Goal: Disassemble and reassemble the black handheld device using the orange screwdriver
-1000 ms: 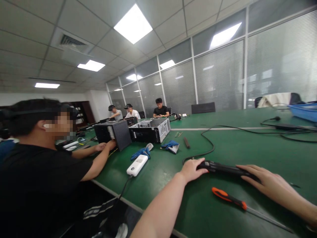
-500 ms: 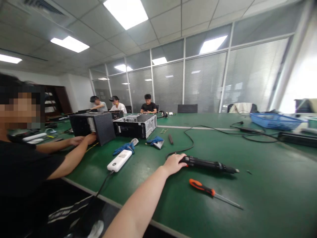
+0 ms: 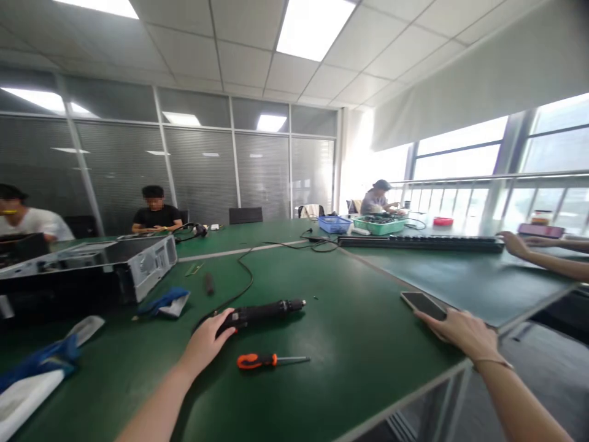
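My left hand (image 3: 209, 341) is closed around the rear of a black electric screwdriver (image 3: 262, 312) that lies on the green table, its tip pointing right. A cord runs back from the tool's rear end. Just in front lies a hand screwdriver (image 3: 257, 361) with an orange and black handle, not touched by either hand. Over on the right, my right hand (image 3: 467, 334) grips the near end of a smartphone (image 3: 423, 303), thumb along one side. The phone is at the table's right part, and its screen looks dark.
An opened computer case (image 3: 151, 264) stands at left, with blue gloves (image 3: 168, 302) and a white power strip (image 3: 32, 399) nearer. Blue basket (image 3: 334, 224), green basket (image 3: 380, 227) and a long black bar (image 3: 421, 244) lie farther back. Another person's hand (image 3: 515, 245) is at right.
The view has swung to the right. My right hand, out of sight before, now shows with the smartphone. My left hand keeps its hold on the electric screwdriver.
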Tool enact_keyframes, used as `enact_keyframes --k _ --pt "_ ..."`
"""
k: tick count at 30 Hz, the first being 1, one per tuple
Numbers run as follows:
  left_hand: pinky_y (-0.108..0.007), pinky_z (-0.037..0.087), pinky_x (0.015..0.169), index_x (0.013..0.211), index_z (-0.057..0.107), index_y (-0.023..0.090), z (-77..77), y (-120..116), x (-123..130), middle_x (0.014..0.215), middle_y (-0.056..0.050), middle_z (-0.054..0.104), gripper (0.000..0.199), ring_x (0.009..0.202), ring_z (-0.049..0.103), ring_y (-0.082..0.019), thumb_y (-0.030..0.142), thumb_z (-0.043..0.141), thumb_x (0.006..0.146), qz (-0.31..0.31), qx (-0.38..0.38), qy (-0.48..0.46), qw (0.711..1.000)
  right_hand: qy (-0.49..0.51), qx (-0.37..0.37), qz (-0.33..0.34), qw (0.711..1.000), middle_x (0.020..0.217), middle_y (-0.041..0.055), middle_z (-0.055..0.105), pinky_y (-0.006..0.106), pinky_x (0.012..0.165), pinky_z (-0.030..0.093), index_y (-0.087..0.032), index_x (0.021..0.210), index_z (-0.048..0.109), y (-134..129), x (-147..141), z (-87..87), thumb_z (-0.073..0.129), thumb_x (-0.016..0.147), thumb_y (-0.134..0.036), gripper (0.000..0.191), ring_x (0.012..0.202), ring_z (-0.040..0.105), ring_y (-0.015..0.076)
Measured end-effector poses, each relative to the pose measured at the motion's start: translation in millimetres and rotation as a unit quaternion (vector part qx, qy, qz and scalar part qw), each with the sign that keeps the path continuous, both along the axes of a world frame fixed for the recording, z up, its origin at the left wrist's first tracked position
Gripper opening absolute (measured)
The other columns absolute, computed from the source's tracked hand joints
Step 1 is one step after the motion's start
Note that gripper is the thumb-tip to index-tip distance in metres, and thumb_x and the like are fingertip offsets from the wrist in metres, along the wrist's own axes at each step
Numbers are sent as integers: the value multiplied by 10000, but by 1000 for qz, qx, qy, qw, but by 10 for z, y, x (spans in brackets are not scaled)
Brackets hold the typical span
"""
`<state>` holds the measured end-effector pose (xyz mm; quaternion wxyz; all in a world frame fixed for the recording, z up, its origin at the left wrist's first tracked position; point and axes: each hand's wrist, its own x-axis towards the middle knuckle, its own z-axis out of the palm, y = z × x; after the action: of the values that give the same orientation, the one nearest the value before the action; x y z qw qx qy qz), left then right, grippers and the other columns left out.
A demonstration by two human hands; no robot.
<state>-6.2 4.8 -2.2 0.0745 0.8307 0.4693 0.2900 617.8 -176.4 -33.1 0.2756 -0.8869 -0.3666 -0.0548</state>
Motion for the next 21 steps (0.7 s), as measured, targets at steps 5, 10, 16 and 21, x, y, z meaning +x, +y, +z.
enact_keyframes --k 5,10,16,21 --pt "-413 452 980 1253 569 279 22 26 7 1209 -20 659 485 1141 583 -288 476 499 814 6 -14 -10 1000 -47 -54 -18 997 1139 178 641 511 785 481 -195 1285 538 55 -90 -10 466 660 -786 863 1045 587 410" --pt "-411 455 969 1276 555 248 34 18 7 1225 -44 648 505 1150 576 -293 464 495 824 7 -16 -2 1000 -20 -65 -45 997 1146 186 637 481 777 486 -187 1344 468 70 -83 38 509 654 -760 898 1044 592 399" --pt "-393 440 988 1316 522 230 1 38 -21 1254 -67 625 508 1158 573 -270 444 467 858 3 -8 19 1000 6 -39 -42 998 1163 187 635 496 815 490 -185 1414 384 85 6 4 530 595 -815 1044 1070 586 407" --pt "-396 477 943 1315 528 237 -14 62 -33 1217 -69 646 510 1114 601 -280 455 475 857 3 -6 16 1000 107 39 15 993 1047 171 698 395 842 519 -78 1270 558 6 349 46 535 675 -731 883 973 652 338"
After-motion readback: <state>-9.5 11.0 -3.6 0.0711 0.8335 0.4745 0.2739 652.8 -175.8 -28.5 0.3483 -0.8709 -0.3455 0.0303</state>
